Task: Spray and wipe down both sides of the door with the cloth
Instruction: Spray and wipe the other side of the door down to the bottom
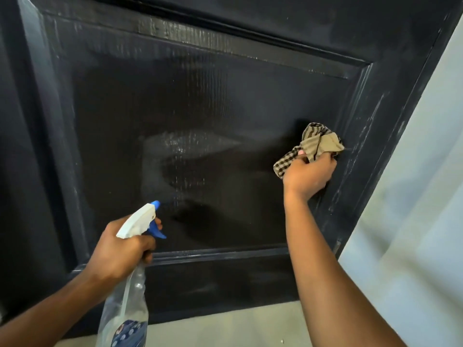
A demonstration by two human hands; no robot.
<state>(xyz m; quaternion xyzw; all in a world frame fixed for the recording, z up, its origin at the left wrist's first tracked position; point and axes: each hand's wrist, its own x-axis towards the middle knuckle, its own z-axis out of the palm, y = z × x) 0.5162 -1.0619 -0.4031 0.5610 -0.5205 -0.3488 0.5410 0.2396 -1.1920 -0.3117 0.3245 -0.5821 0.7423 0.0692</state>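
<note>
At lower left of the frame our left hand point(120, 249) grips the spray bottle point(130, 279), nozzle aimed at the black door point(200, 101) filling the frame. At right, our right hand point(309, 175) clutches the bunched checked cloth point(315, 144) against the panel's right edge.

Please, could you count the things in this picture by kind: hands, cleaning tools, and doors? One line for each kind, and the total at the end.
Hands: 2, the left hand holding the spray bottle, the right hand holding the cloth
Cleaning tools: 2, the spray bottle and the checked cloth
Doors: 1, the dark door
Total: 5
</note>
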